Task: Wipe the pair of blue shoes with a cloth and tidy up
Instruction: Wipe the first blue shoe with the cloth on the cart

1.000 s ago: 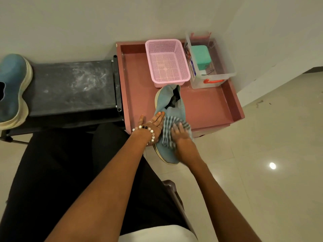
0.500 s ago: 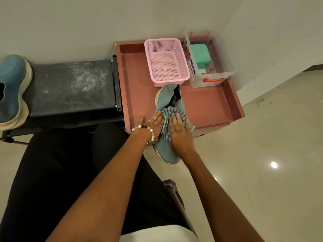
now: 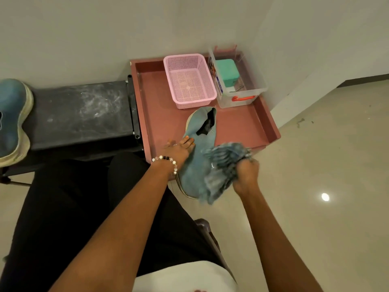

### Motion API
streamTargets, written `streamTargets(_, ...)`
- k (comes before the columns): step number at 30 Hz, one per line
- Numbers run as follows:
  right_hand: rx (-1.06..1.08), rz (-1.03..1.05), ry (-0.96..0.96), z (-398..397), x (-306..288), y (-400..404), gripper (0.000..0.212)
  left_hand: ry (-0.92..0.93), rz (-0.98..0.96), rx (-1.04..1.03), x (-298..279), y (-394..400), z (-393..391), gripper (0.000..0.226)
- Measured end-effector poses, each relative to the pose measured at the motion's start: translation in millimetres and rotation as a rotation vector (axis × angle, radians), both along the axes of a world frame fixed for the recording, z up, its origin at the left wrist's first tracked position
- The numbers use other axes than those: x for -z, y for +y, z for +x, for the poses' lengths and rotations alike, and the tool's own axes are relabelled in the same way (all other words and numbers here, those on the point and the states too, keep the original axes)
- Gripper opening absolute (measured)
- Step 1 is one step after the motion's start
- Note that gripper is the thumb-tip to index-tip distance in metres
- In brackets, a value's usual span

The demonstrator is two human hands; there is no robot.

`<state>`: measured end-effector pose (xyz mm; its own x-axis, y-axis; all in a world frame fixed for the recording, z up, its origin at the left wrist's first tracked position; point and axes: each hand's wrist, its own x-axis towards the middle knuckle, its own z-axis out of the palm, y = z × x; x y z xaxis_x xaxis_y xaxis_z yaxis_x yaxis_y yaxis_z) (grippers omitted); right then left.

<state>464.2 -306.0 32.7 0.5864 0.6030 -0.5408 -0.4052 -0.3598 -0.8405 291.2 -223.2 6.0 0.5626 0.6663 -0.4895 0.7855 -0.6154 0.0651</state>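
The blue shoe (image 3: 194,163) lies across the near edge of the pink tray (image 3: 242,127), heel end inside the tray, toe end overhanging toward the person. Its upper is light blue knit with a dark opening and a pale sole. The left hand (image 3: 179,149) rests on the shoe's left side, fingers fairly straight, a bead bracelet (image 3: 166,160) at the wrist. The right hand (image 3: 245,172) grips the bunched, blurred checked cloth (image 3: 223,169) against the shoe's right side, fingers curled round it. The second blue shoe (image 3: 12,121) sits on the black bench (image 3: 82,114), well apart. A pink basket (image 3: 189,80) and a clear box (image 3: 237,81) stand at the tray's far side.
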Motion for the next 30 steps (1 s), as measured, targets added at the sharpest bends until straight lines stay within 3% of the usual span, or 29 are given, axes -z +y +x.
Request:
streamTargets(2, 0.235, 0.081, 0.024, 8, -11, 20, 0.025, -0.061, 0.085, -0.066, -7, -5, 3, 0.058)
streamTargets(5, 0.118, 0.225, -0.218, 4, -20, 39, 0.033, -0.171, 0.068, -0.264, -19, -13, -3, 0.043)
streamTargets(7, -0.252, 0.231, -0.511, 1, -14, 52, 0.027, -0.266, -0.002, -0.357, -24, -17, -8, 0.038)
streamTargets(8, -0.518, 0.190, -0.751, 3, -10, 60, 0.030, -0.318, -0.030, -0.391, -25, -18, -11, 0.037)
streamTargets(11, -1.315, -0.064, -1.323, 9, -2, 86, 0.073, -0.410, -0.073, -0.439, -27, -23, -14, 0.035)
streamTargets(14, -1.690, -0.190, -1.602, 9, -7, 91, 0.086, -0.406, -0.091, -0.454, -27, -23, -13, 0.034)
streamTargets(20, -1.659, -0.168, -1.864, 20, -13, 90, 0.050, -0.428, -0.091, -0.466, -27, -25, -15, 0.035)
streamTargets(26, -1.474, -0.235, -1.671, 41, -18, 75, 0.044, -0.460, -0.113, -0.456, -26, -24, -13, 0.051)
streamTargets(30, -1.279, -0.359, -1.542, 52, -18, 61, 0.040, -0.364, -0.158, -0.378, -19, -21, -11, 0.068)
